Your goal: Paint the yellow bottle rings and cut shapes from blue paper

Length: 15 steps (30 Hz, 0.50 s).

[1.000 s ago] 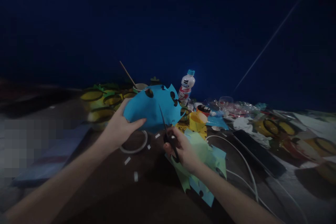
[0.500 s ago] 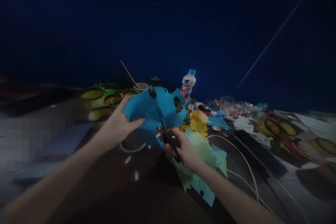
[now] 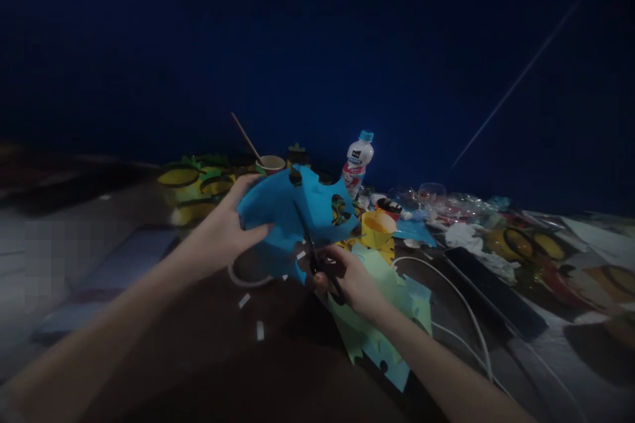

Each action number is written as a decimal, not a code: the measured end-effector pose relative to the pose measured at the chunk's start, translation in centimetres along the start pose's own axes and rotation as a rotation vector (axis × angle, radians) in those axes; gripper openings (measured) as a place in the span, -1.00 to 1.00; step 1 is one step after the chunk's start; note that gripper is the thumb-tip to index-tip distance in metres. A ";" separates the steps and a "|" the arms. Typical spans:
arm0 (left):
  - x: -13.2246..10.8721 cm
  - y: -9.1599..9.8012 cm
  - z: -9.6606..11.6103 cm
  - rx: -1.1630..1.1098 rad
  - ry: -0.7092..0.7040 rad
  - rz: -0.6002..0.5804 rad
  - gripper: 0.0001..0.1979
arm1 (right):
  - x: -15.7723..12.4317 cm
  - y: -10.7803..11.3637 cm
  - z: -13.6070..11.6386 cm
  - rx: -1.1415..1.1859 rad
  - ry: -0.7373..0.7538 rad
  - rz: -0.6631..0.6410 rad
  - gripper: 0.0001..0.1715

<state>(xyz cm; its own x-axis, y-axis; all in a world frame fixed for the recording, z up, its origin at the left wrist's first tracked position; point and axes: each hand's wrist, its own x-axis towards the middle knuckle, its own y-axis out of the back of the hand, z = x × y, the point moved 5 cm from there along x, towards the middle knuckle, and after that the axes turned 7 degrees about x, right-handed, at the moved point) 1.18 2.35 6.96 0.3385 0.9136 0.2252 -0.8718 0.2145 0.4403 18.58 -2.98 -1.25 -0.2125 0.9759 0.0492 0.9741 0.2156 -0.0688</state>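
Above the desk (image 3: 208, 344), a blue paper sheet (image 3: 282, 211) is gripped at its left edge by the left hand (image 3: 223, 231); black scissors (image 3: 317, 258) are held closed-fisted by the right hand (image 3: 350, 277), blades w/in the sheet.

Two hands, the left hand (image 3: 223, 232) and the right hand (image 3: 353, 277). One blue sheet (image 3: 275, 211), two holes showing in it. One pair of scissors (image 3: 317, 259). One bottle (image 3: 357, 162). Three cups: a brown cup (image 3: 270, 164) with one stick (image 3: 245, 135), a yellow cup (image 3: 377, 226), a red cup (image 3: 388, 209). One tape ring (image 3: 242, 277). One glass (image 3: 430, 193). One phone (image 3: 496, 291). Two white cable (image 3: 461, 304) runs; one cable or two, cannot tell. Four small white strips (image 3: 260, 330) on the table (image 3: 198, 350). Five yellow rings (image 3: 177, 176), three left of the brown cup and two past the phone. The paper scraps (image 3: 397, 297) under the right hand overlap too much to count
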 end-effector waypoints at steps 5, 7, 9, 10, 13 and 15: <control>0.0 0.2 -0.3 0.187 -0.007 -0.015 -0.37 | 0.2 -0.1 0.1 0.144 -0.058 -0.086 -0.42; -0.1 0.4 0.0 0.216 -0.017 -0.008 -0.35 | 0.2 0.0 -0.1 0.132 -0.060 -0.123 -0.46; -0.2 0.5 0.4 0.233 0.003 -0.013 -0.30 | 0.1 0.1 -0.3 0.095 -0.059 -0.139 -0.52; -0.2 0.6 0.5 0.245 0.024 -0.018 -0.27 | 0.0 0.2 -0.4 0.076 -0.062 -0.137 -0.53; -0.3 0.7 0.3 0.225 0.078 -0.036 -0.22 | -0.1 0.3 -0.6 0.028 -0.069 -0.137 -0.53; -0.2 0.7 -0.1 0.155 0.092 -0.046 -0.22 | -0.1 0.4 -0.6 0.010 -0.069 -0.137 -0.52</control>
<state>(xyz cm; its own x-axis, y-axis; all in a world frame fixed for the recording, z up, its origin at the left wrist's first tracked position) 0.45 2.32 7.15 0.3370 0.9333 0.1244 -0.7888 0.2077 0.5785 19.08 -3.02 -0.66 -0.3482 0.9374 -0.0096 0.9350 0.3465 -0.0757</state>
